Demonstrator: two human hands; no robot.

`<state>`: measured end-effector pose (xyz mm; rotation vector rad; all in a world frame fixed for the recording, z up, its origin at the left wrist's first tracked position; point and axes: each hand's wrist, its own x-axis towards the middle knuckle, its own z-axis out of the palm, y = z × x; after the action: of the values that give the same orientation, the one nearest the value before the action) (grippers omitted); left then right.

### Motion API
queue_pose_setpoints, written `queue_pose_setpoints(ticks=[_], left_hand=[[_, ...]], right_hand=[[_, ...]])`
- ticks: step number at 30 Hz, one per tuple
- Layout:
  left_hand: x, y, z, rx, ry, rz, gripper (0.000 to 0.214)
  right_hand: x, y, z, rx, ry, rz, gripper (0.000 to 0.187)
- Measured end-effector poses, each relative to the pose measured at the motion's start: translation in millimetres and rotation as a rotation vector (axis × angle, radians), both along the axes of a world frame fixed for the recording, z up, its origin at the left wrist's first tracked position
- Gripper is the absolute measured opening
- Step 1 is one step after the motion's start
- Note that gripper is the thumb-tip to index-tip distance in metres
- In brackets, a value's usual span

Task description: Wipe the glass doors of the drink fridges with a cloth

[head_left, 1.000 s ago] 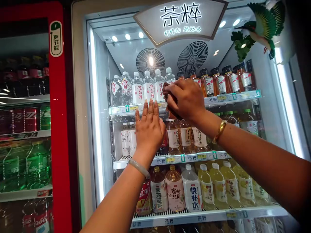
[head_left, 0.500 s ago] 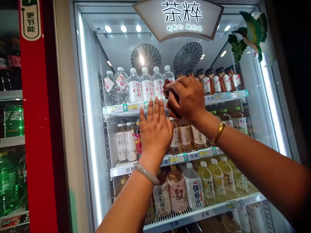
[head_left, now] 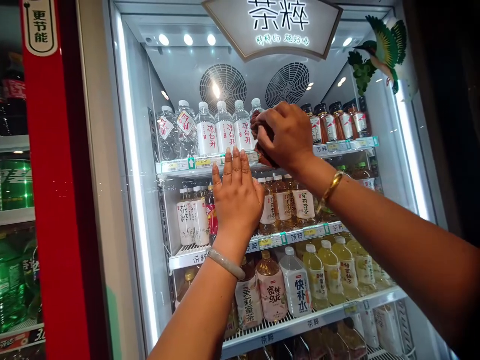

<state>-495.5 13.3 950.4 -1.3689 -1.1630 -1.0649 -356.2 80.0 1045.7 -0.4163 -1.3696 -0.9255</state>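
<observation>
My left hand [head_left: 238, 202] lies flat with its fingers spread against the glass door [head_left: 262, 75] of a lit drinks fridge. A pale stone bangle [head_left: 226, 263] circles that wrist. Up and to the right, my right hand [head_left: 287, 135] is closed around a crumpled brown cloth [head_left: 258, 125], which is pressed to the same glass. A gold bracelet [head_left: 331, 189] is on the right wrist. Behind the glass, white-labelled water bottles [head_left: 225, 130] stand on the top shelf near both hands. Part of the cloth is hidden by my right fingers.
Tea bottles [head_left: 283, 200] fill the middle shelf, with pale yellow drinks [head_left: 343, 265] on the one below. A fan-shaped lit sign [head_left: 277, 30] and a bird decoration [head_left: 386, 52] sit high up. At left, a red post [head_left: 56, 200] belongs to another fridge.
My right hand has shifted slightly down with the cloth, now gathered a little differently. My left hand stays flat in nearly the same place. The whole view has shifted slightly.
</observation>
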Motion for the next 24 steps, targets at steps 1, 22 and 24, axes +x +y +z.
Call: queue_pose_setpoints(ticks=[1,22,24], left_hand=[[0,0,-0.1,0.003,0.002,-0.001,0.069],[-31,-18,-0.3,0.005,0.079,-0.011,0.071],[-36,-20,0.3,-0.003,0.075,-0.012,0.071]], right_hand=[[-5,-3,-3.3,0.004,0.005,-0.002,0.027],[-5,-8,-44.4,0.139,-0.251,-0.066,0.027],[2,-6,-41.4,0.145,-0.288,-0.094,0.028]])
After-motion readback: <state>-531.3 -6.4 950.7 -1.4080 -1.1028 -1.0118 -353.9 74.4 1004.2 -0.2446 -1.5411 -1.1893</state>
